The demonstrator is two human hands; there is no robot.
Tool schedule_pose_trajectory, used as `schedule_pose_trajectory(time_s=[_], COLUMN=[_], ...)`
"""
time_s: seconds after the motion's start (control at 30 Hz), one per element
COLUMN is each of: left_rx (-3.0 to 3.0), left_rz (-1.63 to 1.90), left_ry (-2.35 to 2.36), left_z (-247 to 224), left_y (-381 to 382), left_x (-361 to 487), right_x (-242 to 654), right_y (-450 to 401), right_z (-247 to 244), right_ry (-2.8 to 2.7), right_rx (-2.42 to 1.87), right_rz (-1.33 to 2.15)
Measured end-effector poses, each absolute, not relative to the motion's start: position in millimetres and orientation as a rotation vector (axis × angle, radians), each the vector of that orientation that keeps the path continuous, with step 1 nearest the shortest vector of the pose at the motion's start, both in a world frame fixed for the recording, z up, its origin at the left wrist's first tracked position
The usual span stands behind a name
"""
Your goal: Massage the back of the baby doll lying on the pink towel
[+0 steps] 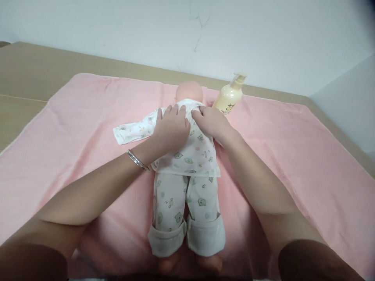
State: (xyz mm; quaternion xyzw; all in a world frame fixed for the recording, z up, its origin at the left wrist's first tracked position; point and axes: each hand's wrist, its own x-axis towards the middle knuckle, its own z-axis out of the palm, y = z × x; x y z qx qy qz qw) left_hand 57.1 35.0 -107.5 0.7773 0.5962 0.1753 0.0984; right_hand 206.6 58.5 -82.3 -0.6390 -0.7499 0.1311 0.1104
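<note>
Left hand [172, 132] lies spread, right hand [213, 121] curled, grip unclear, on the doll's [190, 90] shirt [193, 162] near a yellowish pump bottle [230, 96].

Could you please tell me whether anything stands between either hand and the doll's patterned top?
Nothing visible does: the left hand lies directly on the patterned top, and the right hand touches it near the shoulder. The pump bottle is just beyond the right hand, not between it and the top.
</note>
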Motion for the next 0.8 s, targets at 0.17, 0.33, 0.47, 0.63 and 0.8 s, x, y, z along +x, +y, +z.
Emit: schedule_pose_trajectory(time_s=[0.17,0.33,0.47,0.63,0.8], left_rx=[2.340,2.248,2.290,2.339,2.407], left_rz=[0.603,0.617,0.604,0.619,0.642], left_ry=[1.571,1.606,1.639,1.806,1.786], left_z=[-116,-122,-122,-117,-115], left_y=[48,83,81,41,28], left_x=[49,37,37,53,59], right_x=[199,182,180,194,199], right_y=[58,27,23,56,65], right_z=[-93,-88,-86,-96,-101], right_ry=[-2.200,-2.300,-2.279,-2.143,-2.136], right_rx=[-1.937,-1.866,-1.827,-1.839,-1.824], right_rz=[0.236,0.121,0.296,0.391,0.368])
